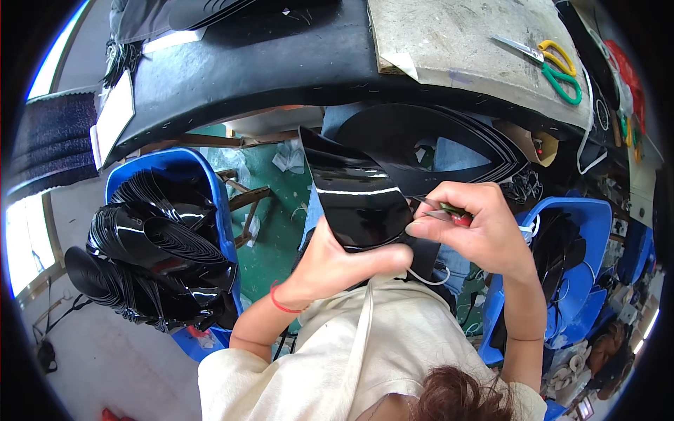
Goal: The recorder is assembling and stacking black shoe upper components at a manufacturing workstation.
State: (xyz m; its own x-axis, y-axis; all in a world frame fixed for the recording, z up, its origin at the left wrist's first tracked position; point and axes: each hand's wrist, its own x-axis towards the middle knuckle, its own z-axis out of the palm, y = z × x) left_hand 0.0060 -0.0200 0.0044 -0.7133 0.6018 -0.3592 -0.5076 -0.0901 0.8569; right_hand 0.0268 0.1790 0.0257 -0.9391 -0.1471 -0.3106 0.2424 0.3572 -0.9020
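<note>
My left hand [351, 265] is closed round the lower end of a curved, glossy black shoe-upper-like piece [358, 210], its thumb along the near edge. The piece stands tilted up and to the left in front of my body. At its right edge my right hand [484, 228] pinches small thread snips [453, 212] with red and green on the handle. Their slim blades point left, close to the edge of the piece; whether they touch it I cannot tell. Across my lap, beyond both hands, lies a stack of curved black pieces [386, 130].
A blue bin [223, 203] on the left overflows with glossy black pieces [158, 242]. Another blue bin [597, 221] stands on the right. Ahead, the black-covered table [281, 67] bears a pale board [456, 42] with yellow-and-green-handled scissors [554, 67]. A cardboard box [540, 147] sits below its edge.
</note>
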